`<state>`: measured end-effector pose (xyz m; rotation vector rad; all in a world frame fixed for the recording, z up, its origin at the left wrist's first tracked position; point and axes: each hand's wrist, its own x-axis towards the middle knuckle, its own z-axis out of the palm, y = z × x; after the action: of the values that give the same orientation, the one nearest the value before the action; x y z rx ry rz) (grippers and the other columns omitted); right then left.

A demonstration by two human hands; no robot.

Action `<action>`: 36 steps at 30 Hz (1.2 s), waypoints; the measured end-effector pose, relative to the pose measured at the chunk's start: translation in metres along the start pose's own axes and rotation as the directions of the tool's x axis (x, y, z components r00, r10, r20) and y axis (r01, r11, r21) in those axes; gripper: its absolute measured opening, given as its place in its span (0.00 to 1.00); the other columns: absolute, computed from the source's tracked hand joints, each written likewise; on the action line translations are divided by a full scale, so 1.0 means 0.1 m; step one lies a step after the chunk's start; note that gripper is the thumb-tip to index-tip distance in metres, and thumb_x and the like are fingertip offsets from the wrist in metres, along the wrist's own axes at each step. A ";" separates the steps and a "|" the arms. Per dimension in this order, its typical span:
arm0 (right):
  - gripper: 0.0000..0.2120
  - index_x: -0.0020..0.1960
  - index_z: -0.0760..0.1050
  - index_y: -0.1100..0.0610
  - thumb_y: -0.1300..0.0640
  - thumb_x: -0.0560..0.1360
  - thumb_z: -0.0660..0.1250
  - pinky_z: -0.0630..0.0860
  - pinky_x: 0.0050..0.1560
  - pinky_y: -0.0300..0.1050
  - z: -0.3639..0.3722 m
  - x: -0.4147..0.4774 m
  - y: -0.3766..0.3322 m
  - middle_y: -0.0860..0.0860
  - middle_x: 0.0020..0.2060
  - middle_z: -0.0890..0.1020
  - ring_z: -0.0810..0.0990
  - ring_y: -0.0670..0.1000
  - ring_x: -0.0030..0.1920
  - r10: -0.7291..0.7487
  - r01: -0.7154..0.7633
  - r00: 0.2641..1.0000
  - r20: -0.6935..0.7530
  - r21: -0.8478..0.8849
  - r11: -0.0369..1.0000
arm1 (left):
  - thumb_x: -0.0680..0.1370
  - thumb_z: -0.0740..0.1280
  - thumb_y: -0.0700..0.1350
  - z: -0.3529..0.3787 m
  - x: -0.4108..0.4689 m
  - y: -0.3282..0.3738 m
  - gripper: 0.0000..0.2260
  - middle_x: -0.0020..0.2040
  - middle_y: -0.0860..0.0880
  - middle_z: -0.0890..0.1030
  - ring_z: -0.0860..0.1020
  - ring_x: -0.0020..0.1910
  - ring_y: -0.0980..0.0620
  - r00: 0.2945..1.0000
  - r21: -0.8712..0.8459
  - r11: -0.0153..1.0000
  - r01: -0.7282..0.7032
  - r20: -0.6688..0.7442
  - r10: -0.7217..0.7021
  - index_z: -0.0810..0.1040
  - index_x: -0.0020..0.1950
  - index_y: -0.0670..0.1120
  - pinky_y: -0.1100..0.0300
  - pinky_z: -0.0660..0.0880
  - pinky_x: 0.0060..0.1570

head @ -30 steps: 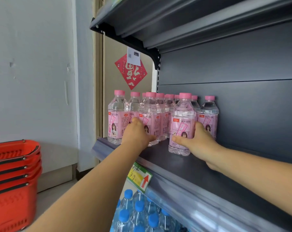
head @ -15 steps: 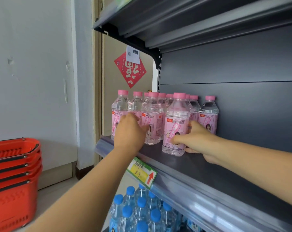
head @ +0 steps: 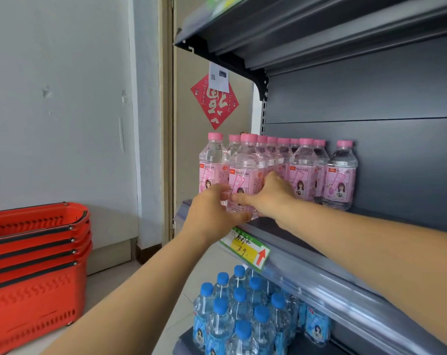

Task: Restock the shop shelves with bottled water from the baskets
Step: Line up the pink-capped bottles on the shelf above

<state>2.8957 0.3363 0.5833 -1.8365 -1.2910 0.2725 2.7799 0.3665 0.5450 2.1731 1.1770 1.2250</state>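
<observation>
Left grip: fingers curl round the lower left side of the front pink-capped bottle, holding it. Right grip: thumb lies across the front of the label and the fingers wrap the right side of the same bottle. Both grips hold this one bottle.

The bottle stands near upright at the front left of the middle shelf, close to the edge. Its label reads PEACH SODA.

Just behind and beside it, a cluster of matching pink-capped bottles stands upright and packed close. One more pink-capped bottle stands a little apart at the right end, against the dark back panel.

A green and yellow price tag with a red arrow hangs on the shelf's front rail below the grips.

On the shelf below, blue-capped bottles are grouped upright.

Far left, a stack of red baskets sits on the floor by the pale wall. A red diamond paper is stuck up beside the shelving.
</observation>
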 end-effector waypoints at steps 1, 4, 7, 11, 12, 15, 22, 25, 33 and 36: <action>0.39 0.65 0.67 0.59 0.43 0.61 0.78 0.77 0.58 0.56 0.00 0.02 0.01 0.55 0.59 0.77 0.77 0.58 0.59 0.021 -0.023 0.999 0.030 0.051 0.998 | 0.66 0.76 0.54 0.02 0.01 0.00 0.35 0.61 0.49 0.77 0.77 0.55 0.51 0.999 0.036 0.999 0.003 -0.036 -0.002 0.69 0.69 0.45 0.56 0.76 0.55; 0.13 0.46 0.72 0.56 0.55 0.68 0.75 0.79 0.54 0.50 -0.04 0.00 0.01 0.55 0.50 0.81 0.80 0.54 0.52 0.031 -0.063 0.987 0.156 0.206 0.977 | 0.64 0.77 0.58 0.07 0.05 -0.01 0.35 0.59 0.49 0.78 0.78 0.55 0.50 0.986 0.057 0.996 0.070 -0.153 -0.060 0.71 0.66 0.46 0.54 0.76 0.54; 0.10 0.54 0.73 0.59 0.65 0.73 0.68 0.78 0.57 0.51 -0.11 -0.05 0.00 0.59 0.56 0.78 0.79 0.57 0.56 0.031 -0.066 0.982 0.189 0.182 0.981 | 0.65 0.77 0.55 0.12 0.09 -0.03 0.29 0.57 0.49 0.80 0.79 0.52 0.51 0.967 0.055 0.991 0.121 -0.234 -0.105 0.73 0.62 0.49 0.54 0.78 0.51; 0.18 0.62 0.69 0.65 0.66 0.74 0.66 0.75 0.61 0.55 -0.11 -0.13 0.00 0.61 0.60 0.76 0.76 0.59 0.61 0.032 -0.071 0.975 0.219 0.171 0.983 | 0.68 0.76 0.53 0.14 0.12 -0.04 0.27 0.57 0.50 0.80 0.80 0.51 0.52 0.963 0.055 0.990 0.131 -0.244 -0.114 0.72 0.63 0.49 0.57 0.77 0.47; 0.18 0.63 0.69 0.64 0.65 0.74 0.66 0.74 0.62 0.56 -0.09 -0.13 0.01 0.60 0.60 0.76 0.76 0.59 0.61 0.031 -0.071 0.973 0.228 0.169 0.983 | 0.69 0.75 0.53 0.15 0.12 -0.04 0.26 0.57 0.50 0.80 0.80 0.52 0.51 0.964 0.067 0.989 0.129 -0.242 -0.109 0.72 0.64 0.49 0.57 0.77 0.45; 0.21 0.64 0.69 0.61 0.63 0.73 0.68 0.75 0.62 0.54 -0.05 -0.15 0.03 0.56 0.55 0.77 0.77 0.57 0.58 0.017 -0.056 0.971 0.239 0.158 0.986 | 0.71 0.73 0.52 0.16 0.11 -0.06 0.26 0.58 0.50 0.80 0.80 0.52 0.51 0.966 0.083 0.990 0.115 -0.240 -0.092 0.71 0.66 0.48 0.56 0.78 0.46; 0.23 0.67 0.67 0.63 0.63 0.73 0.67 0.74 0.62 0.51 -0.04 -0.23 0.06 0.56 0.55 0.74 0.75 0.54 0.57 -0.013 -0.017 0.978 0.209 0.137 0.990 | 0.72 0.72 0.49 0.16 -0.01 -0.10 0.25 0.60 0.48 0.79 0.78 0.55 0.51 0.971 -0.006 0.998 0.064 -0.230 -0.064 0.72 0.66 0.44 0.60 0.74 0.50; 0.20 0.65 0.69 0.63 0.63 0.75 0.65 0.70 0.56 0.41 -0.07 -0.34 -0.01 0.57 0.59 0.75 0.73 0.51 0.52 -0.095 0.081 0.984 0.151 0.095 0.992 | 0.72 0.72 0.47 0.09 -0.22 -0.15 0.21 0.59 0.49 0.79 0.76 0.54 0.55 0.970 -0.077 0.997 0.019 -0.240 -0.037 0.74 0.63 0.43 0.63 0.72 0.53; 0.21 0.68 0.67 0.57 0.59 0.76 0.64 0.68 0.60 0.42 0.34 -0.89 -0.02 0.52 0.65 0.73 0.72 0.53 0.63 -0.472 0.482 0.875 0.107 -0.105 0.870 | 0.72 0.73 0.46 -0.29 -1.04 -0.68 0.13 0.48 0.53 0.80 0.78 0.44 0.57 0.968 -0.020 0.990 0.141 -0.205 -0.142 0.79 0.54 0.44 0.71 0.72 0.44; 0.21 0.67 0.69 0.58 0.58 0.75 0.65 0.67 0.61 0.42 0.68 -1.22 0.15 0.52 0.63 0.74 0.73 0.52 0.63 -0.504 0.528 0.836 0.217 -0.072 0.846 | 0.71 0.73 0.46 -0.45 -1.53 -1.01 0.12 0.45 0.52 0.81 0.80 0.44 0.56 0.957 0.020 0.970 0.243 -0.166 -0.236 0.81 0.52 0.44 0.65 0.75 0.50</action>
<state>2.8113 0.2652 0.4962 -1.5098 -1.9249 0.0674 2.6525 0.2970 0.4248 1.9169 1.4944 1.2997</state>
